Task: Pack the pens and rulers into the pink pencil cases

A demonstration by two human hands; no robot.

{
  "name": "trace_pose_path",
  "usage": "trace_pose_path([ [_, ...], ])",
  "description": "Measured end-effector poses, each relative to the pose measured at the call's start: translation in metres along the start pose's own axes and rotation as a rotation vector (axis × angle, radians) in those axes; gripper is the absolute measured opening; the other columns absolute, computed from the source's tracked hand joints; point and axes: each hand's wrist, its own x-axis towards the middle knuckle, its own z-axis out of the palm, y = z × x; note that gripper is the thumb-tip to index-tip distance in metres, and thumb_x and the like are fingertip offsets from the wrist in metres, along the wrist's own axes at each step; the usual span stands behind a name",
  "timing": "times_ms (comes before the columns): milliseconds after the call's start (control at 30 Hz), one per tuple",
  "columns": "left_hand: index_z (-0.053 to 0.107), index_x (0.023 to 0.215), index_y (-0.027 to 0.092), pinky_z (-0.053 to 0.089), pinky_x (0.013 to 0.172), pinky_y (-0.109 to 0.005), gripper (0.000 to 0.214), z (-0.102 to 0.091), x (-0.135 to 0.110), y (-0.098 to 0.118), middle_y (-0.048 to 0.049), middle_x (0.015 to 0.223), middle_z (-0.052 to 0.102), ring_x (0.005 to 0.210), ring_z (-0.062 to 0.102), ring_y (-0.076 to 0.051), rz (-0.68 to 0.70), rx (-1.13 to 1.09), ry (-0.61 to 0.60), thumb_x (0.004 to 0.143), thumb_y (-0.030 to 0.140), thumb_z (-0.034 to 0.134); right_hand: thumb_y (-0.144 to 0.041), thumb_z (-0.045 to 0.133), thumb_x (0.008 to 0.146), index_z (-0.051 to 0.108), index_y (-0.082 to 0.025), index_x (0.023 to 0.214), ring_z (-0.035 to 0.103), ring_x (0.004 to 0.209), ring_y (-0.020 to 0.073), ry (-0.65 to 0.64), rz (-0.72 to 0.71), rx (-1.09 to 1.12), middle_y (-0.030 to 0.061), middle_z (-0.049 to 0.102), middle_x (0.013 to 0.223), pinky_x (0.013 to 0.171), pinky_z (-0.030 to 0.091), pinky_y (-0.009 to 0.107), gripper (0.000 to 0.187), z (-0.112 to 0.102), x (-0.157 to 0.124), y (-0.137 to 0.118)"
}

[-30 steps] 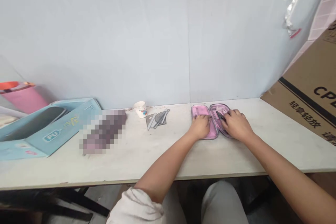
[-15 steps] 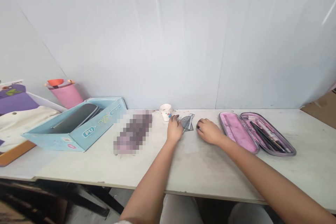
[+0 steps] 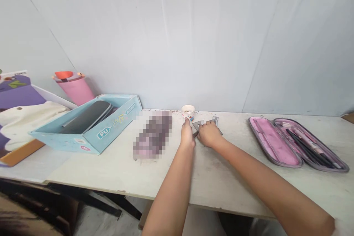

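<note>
Two hands: left grip [image 3: 187, 134] pinching the edge of grey set squares [image 3: 204, 124], right grip [image 3: 209, 134] curled over them

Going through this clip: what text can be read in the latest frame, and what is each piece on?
"PU": white letters on a blue pencil-shaped label on the front of the light-blue box.
Yellow-green lettering beside that label: too blurred to read.
White lettering along the box's top right edge: too small to read.
Green mark on the purple panel: too blurred to read.
</note>
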Motion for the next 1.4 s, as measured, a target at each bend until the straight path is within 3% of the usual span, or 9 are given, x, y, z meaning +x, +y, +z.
trace_pose_path([
  [100,0.053,0.106,0.019,0.050,0.065,-0.025,0.040,0.002,-0.002,0.001,-0.0083,0.105,0.061,0.097,0.059,-0.018,-0.104,-0.067,0.023,0.086,0.050,0.038,-0.019,0.042,0.079,0.064,-0.006,0.095,0.055,0.098,0.0291,-0.011,-0.007,-0.007,0.0208,0.066,0.096,0.085,0.031,0.040,0.030,0.000,-0.005,0.000],
  [233,0.055,0.102,0.017,0.051,0.068,-0.027,0.041,0.006,-0.009,-0.004,-0.0095,0.099,0.064,0.089,0.063,-0.018,-0.116,-0.039,-0.137,0.086,0.050,0.037,-0.013,0.042,0.077,0.064,-0.008,0.094,0.058,0.095,0.0267,0.005,0.025,0.017,0.0193,0.066,0.094,0.083,0.033,0.037,0.028,-0.006,-0.012,0.002],
  [467,0.040,0.131,0.021,0.032,0.105,-0.038,0.049,0.024,-0.036,-0.021,-0.0088,0.140,0.041,0.129,0.038,-0.022,0.416,0.343,-0.563,0.087,0.043,0.041,-0.017,0.032,0.086,0.049,-0.013,0.119,0.057,0.096,0.0216,0.172,0.214,0.118,0.0134,0.064,0.104,0.076,0.038,0.029,0.037,-0.034,-0.048,0.040],
  [633,0.030,0.138,0.014,0.014,0.113,-0.040,0.059,0.073,-0.062,-0.041,-0.0121,0.148,0.023,0.137,0.019,-0.022,0.711,0.735,-0.695,0.087,0.043,0.038,-0.019,0.030,0.088,0.046,-0.014,0.125,0.059,0.095,0.0216,0.326,0.355,0.308,0.0127,0.065,0.104,0.079,0.041,0.030,0.040,-0.036,-0.091,0.099],
  [833,0.027,0.138,0.006,0.016,0.113,-0.034,0.058,0.140,-0.103,-0.073,-0.0146,0.148,0.021,0.138,0.014,-0.018,0.814,1.045,-0.843,0.091,0.040,0.023,-0.016,0.030,0.086,0.038,-0.008,0.132,0.051,0.112,0.0226,0.528,0.423,0.416,0.0170,0.055,0.122,0.090,0.040,0.033,0.048,-0.011,-0.143,0.165],
  [1033,0.037,0.133,0.015,0.012,0.108,-0.058,0.055,0.163,-0.118,-0.102,-0.0112,0.142,0.036,0.133,0.028,-0.027,0.775,1.423,-0.816,0.092,0.044,0.016,-0.010,0.035,0.079,0.053,-0.009,0.121,0.052,0.106,0.0217,0.396,0.445,0.305,0.0159,0.052,0.123,0.090,0.039,0.032,0.046,0.012,-0.172,0.197],
  [1167,0.048,0.124,0.020,0.009,0.105,-0.063,0.050,0.162,-0.113,-0.104,-0.0076,0.136,0.045,0.128,0.036,-0.025,0.788,1.467,-0.818,0.092,0.042,0.016,-0.016,0.041,0.080,0.065,-0.011,0.105,0.050,0.105,0.0242,0.274,0.395,0.217,0.0145,0.063,0.105,0.093,0.033,0.035,0.035,0.014,-0.174,0.199],
  [1267,0.055,0.114,0.023,0.017,0.106,-0.057,0.046,0.157,-0.105,-0.094,-0.0055,0.127,0.055,0.122,0.044,-0.022,0.814,1.387,-0.777,0.092,0.042,0.020,-0.025,0.040,0.084,0.065,-0.014,0.104,0.047,0.105,0.0256,0.258,0.415,0.172,0.0126,0.064,0.103,0.091,0.032,0.037,0.034,0.008,-0.173,0.197],
  [1400,0.057,0.113,0.016,0.031,0.105,-0.037,0.041,0.136,-0.082,-0.070,-0.0104,0.124,0.056,0.121,0.046,-0.020,0.793,1.193,-0.602,0.089,0.038,0.032,-0.027,0.037,0.086,0.064,-0.016,0.106,0.045,0.107,0.0256,0.293,0.368,0.157,0.0093,0.061,0.112,0.091,0.032,0.036,0.035,-0.003,-0.164,0.191],
])
